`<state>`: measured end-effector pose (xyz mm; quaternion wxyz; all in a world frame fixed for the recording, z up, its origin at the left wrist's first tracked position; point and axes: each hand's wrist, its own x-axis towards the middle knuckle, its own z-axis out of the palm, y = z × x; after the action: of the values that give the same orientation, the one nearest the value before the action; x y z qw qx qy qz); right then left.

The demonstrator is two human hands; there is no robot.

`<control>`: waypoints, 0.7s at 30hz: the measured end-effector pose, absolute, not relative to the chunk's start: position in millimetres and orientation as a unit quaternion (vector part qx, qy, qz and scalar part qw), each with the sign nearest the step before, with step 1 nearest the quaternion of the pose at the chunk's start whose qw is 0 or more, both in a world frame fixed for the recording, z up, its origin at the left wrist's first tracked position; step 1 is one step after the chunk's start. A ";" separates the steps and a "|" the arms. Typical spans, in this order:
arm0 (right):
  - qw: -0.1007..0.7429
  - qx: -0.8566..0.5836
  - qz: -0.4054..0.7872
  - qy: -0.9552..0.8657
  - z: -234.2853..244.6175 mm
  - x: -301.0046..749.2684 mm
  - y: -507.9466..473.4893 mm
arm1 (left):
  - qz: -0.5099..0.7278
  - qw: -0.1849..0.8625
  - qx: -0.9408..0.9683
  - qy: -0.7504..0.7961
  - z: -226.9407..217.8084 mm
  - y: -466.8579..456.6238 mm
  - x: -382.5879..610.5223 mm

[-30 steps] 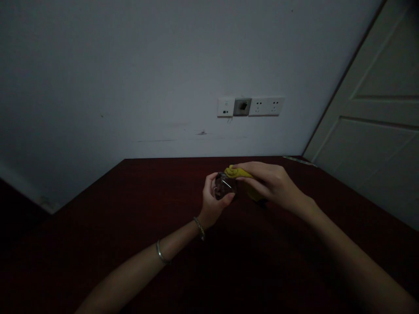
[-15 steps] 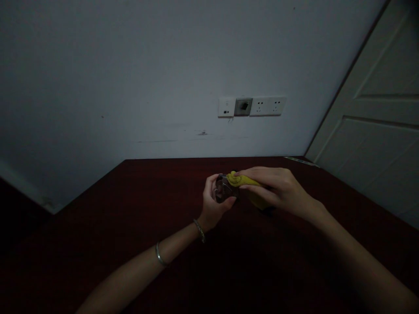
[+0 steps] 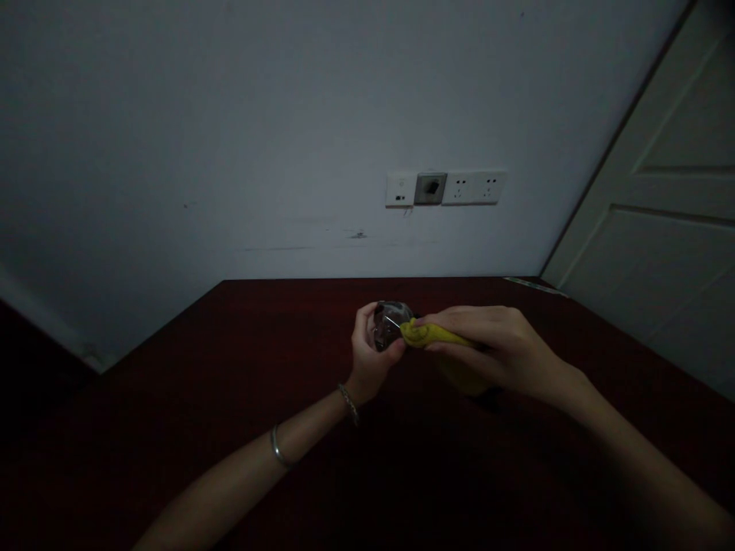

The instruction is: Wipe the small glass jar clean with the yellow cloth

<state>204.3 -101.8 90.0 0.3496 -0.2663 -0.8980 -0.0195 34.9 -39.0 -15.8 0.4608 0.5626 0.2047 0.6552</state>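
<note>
In the head view, the only 1 I had, I watched 2 hands meet over the table [image 3: 276,344]. The left hand [image 3: 372,360] was grasping a clear, glass-like object [image 3: 386,329], fingers around its left side and thumb along its lower edge. The right hand [image 3: 511,344] pinched a bunched yellow cloth [image 3: 439,335], whose tip lay against the object's right side; its lower folds hung beneath that hand into shadow.

I judged the work to be in its middle: both things were in hand, and cloth and object had met. Neither had been set down or let go, so that much was left. How much of the surface the cloth had covered, I could not tell in such dim light.
</note>
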 end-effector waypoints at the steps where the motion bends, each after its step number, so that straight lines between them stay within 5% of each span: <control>1: 0.349 -0.268 -0.013 -0.898 89.9 205.3 -101.6 | 0.657 0.459 0.562 0.205 -16.3 -38.1 35.4; 11: 0.480 -0.342 -0.085 -0.803 81.7 213.7 -94.9 | 0.639 0.468 0.576 0.202 -15.4 -47.1 30.5; 21: 0.424 -0.265 -0.031 -0.865 80.1 196.1 -88.5 | 0.630 0.479 0.579 0.195 -4.6 -52.2 34.5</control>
<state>196.1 -88.5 80.1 0.4241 -0.2650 -0.8654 -0.0313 34.5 -52.2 -4.6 0.4789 0.5792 0.1952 0.6301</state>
